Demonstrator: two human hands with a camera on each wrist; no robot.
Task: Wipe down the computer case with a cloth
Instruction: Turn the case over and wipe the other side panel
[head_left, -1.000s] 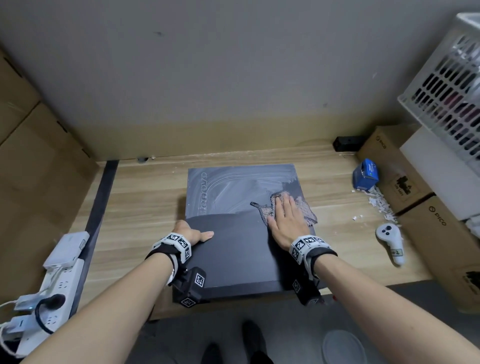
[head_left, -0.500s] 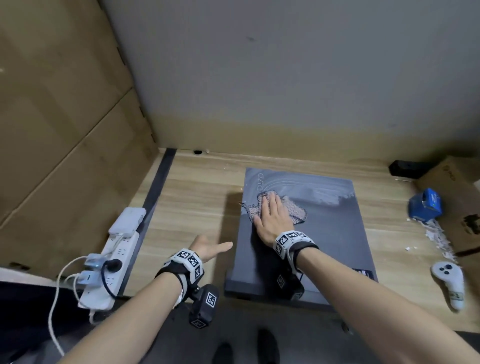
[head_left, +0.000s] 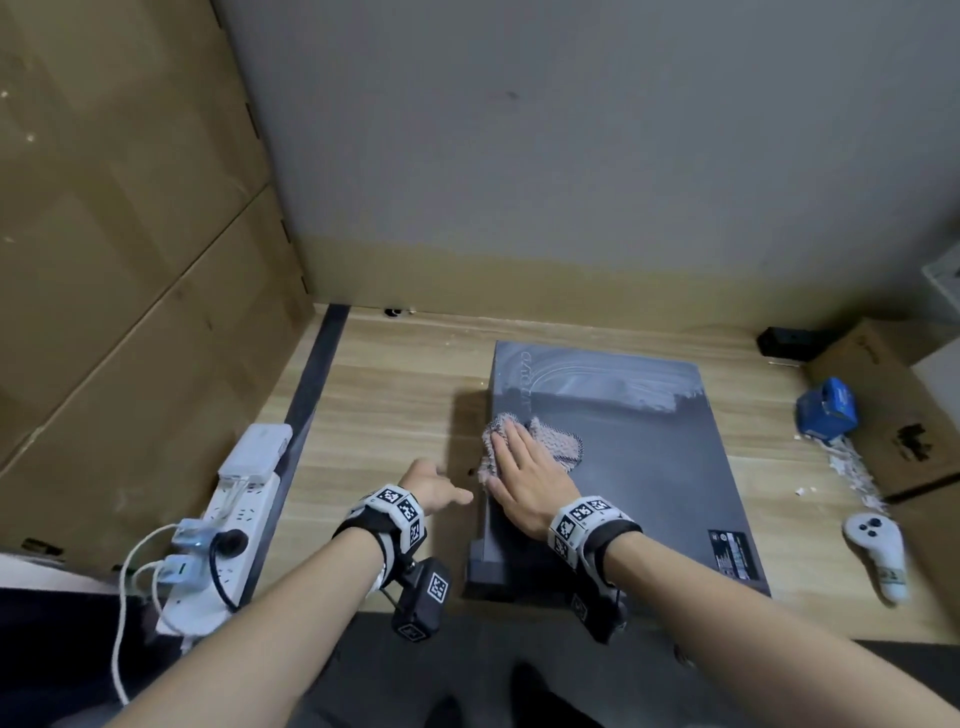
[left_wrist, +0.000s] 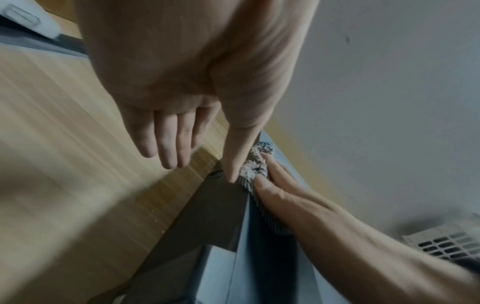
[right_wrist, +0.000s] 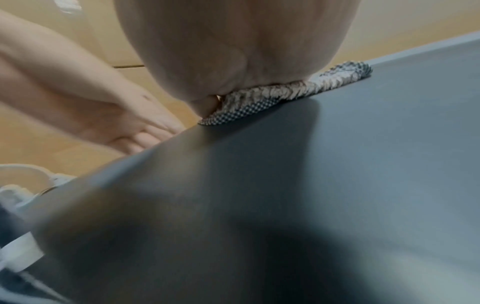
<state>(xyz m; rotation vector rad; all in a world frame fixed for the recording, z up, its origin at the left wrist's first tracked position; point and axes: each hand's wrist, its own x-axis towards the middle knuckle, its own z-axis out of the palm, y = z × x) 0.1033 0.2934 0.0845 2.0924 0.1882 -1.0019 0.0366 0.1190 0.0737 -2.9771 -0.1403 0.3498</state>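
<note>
Two hands are out over the wooden desk (head_left: 395, 395), and only one is working. The right hand (head_left: 524, 478) lies flat, palm down, fingers straight and close together, pressing the cloth (head_left: 558, 441) onto the top panel of the computer case (head_left: 649, 467); nothing is curled round the fabric, it is simply pinned under the palm and fingers. That cloth, a pale knobbly rag, sits hard against the case's left edge, bunching a little over the lip, with a loose flap spreading out to the right of the fingers. The case lies on its side in the middle of the desk, dark grey, its far strip streaked lighter. The left hand (head_left: 431, 486) hovers just beside that same left edge, slack and holding nothing, fingers loosely extended and the thumb pointing toward the case; whether the thumb tip touches the side wall I cannot tell. Bare wood runs from there across to a white power strip (head_left: 234, 519) at the desk's left margin. To the right of the case lie a white controller (head_left: 878, 553), a blue box (head_left: 826, 408) and some white scraps (head_left: 847, 462), well apart from the wiping hand.
</note>
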